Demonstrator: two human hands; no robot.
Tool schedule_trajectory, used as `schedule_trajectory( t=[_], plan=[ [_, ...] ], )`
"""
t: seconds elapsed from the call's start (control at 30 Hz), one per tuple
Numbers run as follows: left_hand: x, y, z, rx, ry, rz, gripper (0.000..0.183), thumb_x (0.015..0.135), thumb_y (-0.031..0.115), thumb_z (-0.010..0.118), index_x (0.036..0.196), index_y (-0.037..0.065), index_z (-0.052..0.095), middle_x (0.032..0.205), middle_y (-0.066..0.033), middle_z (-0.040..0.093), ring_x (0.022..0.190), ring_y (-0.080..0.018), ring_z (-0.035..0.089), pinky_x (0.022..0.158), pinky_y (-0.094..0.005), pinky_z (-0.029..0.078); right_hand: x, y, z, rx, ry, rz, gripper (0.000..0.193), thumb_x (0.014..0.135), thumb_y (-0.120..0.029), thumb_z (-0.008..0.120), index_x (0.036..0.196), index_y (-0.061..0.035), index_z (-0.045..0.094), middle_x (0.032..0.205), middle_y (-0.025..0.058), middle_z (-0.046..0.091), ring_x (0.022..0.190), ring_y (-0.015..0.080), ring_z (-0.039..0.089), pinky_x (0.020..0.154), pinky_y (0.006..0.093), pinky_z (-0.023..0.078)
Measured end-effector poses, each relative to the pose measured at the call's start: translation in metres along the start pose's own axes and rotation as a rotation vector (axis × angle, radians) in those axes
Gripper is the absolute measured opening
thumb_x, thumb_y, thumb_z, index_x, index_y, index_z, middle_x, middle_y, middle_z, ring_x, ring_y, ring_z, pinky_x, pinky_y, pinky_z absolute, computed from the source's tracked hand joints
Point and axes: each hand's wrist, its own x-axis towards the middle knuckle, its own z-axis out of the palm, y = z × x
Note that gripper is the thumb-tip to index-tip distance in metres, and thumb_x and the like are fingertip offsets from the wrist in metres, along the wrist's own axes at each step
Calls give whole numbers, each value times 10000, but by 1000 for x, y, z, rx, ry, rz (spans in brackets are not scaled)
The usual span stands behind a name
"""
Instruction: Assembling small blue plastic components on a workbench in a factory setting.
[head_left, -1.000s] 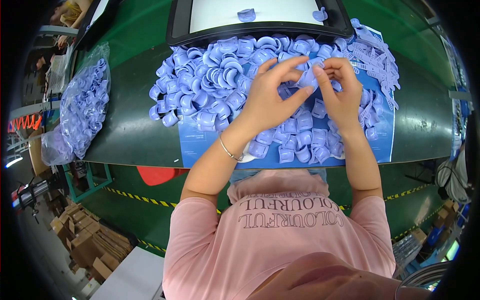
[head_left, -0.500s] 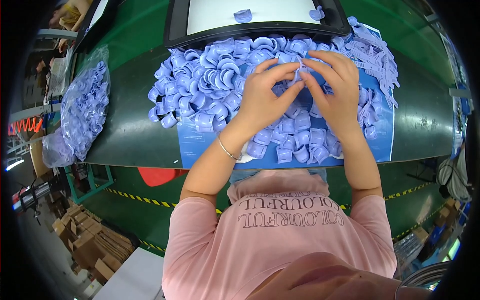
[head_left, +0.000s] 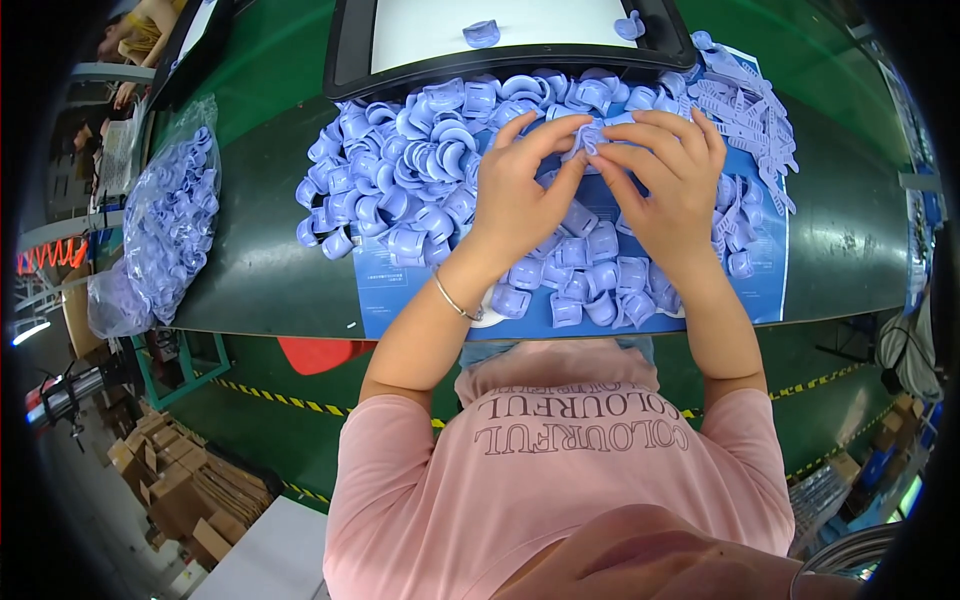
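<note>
Both hands shifted slightly up the mat since the earlier frames, fingertips converged tighter on one part. Left hand [head_left: 515,195] and right hand [head_left: 668,185] now pinch a small lilac plastic piece [head_left: 588,133] between them, thumbs and forefingers closed on it, other fingers fanned out loose. Piece sits at the far edge of the blue mat [head_left: 765,270], just short of the black tray [head_left: 350,60]. Held up off the pile, probably so both sides can be worked or fitted together; exact grip detail too small to tell.

Part looks like soft-moulded lilac plastic, short curved shell, same as the heap of curved pieces [head_left: 400,180] on the person's left. Flat slotted strips [head_left: 750,110] in the same colour are stacked on the right. Two loose pieces lie in the tray. Clear bag of more parts [head_left: 165,230] rests at the left end of the green table [head_left: 860,230]. Thin bracelet [head_left: 455,298] on the left wrist.
</note>
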Motion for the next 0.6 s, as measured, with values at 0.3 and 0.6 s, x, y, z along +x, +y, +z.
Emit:
schedule_trajectory(
  t=[0.3, 0.6],
  plan=[
    [1, 3, 1, 19, 31, 23, 262, 788, 90, 664, 1050, 78, 659, 922, -94, 682, 807, -237, 650, 932, -404, 439, 4, 1, -3, -49, 10, 30, 177, 719, -158, 757, 877, -157, 678, 961, -50, 643, 1000, 168, 573, 1016, 406, 287],
    [1, 6, -3, -80, -25, -51, 301, 788, 23, 674, 1086, 55, 659, 1002, -96, 657, 839, -186, 648, 767, -286, 513, 7, 4, -6, 29, -34, 83, 182, 745, -143, 737, 917, -139, 680, 950, -15, 654, 976, 185, 585, 1021, 405, 280]
  ],
)
